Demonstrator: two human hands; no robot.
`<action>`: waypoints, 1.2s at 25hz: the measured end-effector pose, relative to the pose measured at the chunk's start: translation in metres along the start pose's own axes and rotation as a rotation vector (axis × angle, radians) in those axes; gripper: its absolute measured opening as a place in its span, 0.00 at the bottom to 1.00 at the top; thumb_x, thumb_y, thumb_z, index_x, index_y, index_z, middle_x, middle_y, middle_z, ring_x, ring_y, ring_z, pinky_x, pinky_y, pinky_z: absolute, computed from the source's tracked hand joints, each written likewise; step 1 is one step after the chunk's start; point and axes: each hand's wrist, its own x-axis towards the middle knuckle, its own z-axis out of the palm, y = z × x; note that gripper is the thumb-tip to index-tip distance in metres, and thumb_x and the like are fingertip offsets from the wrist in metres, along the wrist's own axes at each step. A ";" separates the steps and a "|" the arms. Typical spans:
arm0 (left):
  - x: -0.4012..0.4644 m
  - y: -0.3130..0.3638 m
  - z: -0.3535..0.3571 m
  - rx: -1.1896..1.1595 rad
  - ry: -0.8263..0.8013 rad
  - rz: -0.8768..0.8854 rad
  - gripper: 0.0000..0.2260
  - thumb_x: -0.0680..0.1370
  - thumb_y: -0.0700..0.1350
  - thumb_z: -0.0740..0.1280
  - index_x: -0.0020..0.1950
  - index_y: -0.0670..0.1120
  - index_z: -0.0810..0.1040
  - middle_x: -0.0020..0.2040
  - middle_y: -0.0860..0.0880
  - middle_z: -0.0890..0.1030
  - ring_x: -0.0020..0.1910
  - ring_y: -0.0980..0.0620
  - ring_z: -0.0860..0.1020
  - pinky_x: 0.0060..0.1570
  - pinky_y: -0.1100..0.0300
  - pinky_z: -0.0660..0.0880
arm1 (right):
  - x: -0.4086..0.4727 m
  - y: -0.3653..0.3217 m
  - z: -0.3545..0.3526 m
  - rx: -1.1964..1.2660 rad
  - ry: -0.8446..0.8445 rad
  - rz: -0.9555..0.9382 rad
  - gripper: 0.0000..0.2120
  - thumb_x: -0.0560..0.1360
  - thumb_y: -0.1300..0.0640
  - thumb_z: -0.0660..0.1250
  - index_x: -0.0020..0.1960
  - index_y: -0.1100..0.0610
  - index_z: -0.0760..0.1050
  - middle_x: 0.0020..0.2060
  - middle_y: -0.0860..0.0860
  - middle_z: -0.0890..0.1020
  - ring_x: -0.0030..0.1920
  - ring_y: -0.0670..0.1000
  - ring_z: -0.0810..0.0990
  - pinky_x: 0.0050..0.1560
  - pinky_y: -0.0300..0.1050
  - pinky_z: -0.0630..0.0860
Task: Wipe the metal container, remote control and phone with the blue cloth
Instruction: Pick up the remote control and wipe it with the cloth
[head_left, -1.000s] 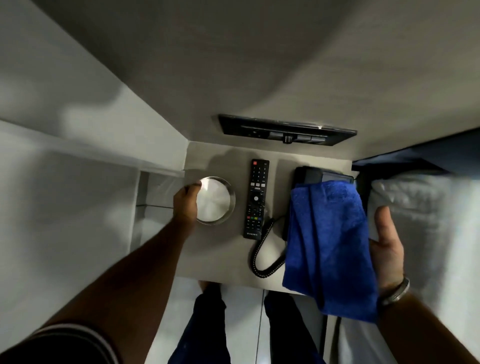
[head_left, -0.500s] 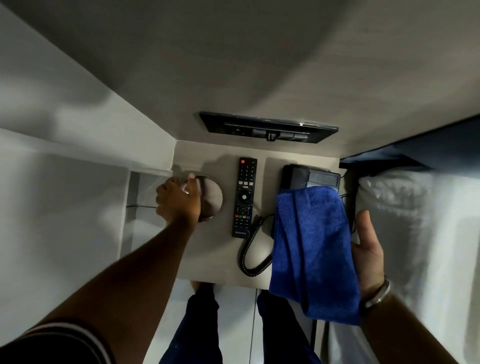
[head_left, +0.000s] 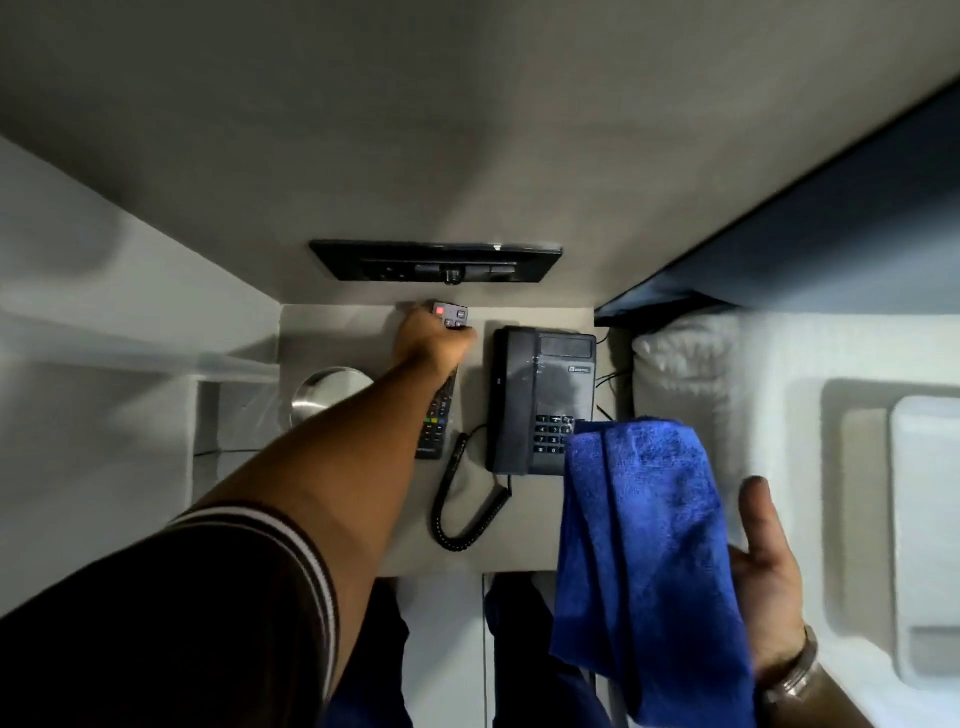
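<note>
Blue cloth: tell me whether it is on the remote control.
No, the blue cloth hangs over the right hand, well apart from the remote control.

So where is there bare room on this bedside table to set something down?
Bare: the far-left corner behind the metal container, and the near strip between phone and table edge, right of the coiled cord. Crowded: between remote control and phone.

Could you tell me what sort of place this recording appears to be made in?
Probably a hotel room, at the bedside: a corded desk phone stands on a small bedside table, a TV remote control lies next to it, and a bed with white linen is right beside the table.
</note>
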 end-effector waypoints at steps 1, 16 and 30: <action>-0.008 0.004 -0.011 -0.130 -0.052 0.026 0.12 0.69 0.46 0.76 0.49 0.43 0.82 0.47 0.43 0.85 0.48 0.45 0.84 0.49 0.52 0.80 | -0.012 0.002 0.008 -0.014 -0.008 -0.019 0.46 0.71 0.25 0.45 0.73 0.60 0.60 0.71 0.60 0.67 0.73 0.60 0.59 0.73 0.58 0.45; -0.309 0.065 -0.390 -1.255 -0.534 0.036 0.30 0.77 0.69 0.57 0.50 0.43 0.81 0.34 0.45 0.80 0.36 0.41 0.83 0.37 0.51 0.83 | -0.089 0.063 0.329 -0.997 -0.072 -0.802 0.07 0.77 0.53 0.63 0.49 0.51 0.80 0.43 0.46 0.85 0.46 0.46 0.81 0.48 0.43 0.78; -0.404 0.041 -0.521 -1.871 -0.278 0.457 0.17 0.71 0.60 0.64 0.44 0.47 0.77 0.36 0.44 0.82 0.44 0.40 0.83 0.51 0.41 0.77 | -0.083 0.174 0.480 -1.492 -0.848 -0.509 0.22 0.76 0.54 0.58 0.68 0.59 0.69 0.71 0.56 0.68 0.68 0.50 0.66 0.70 0.51 0.63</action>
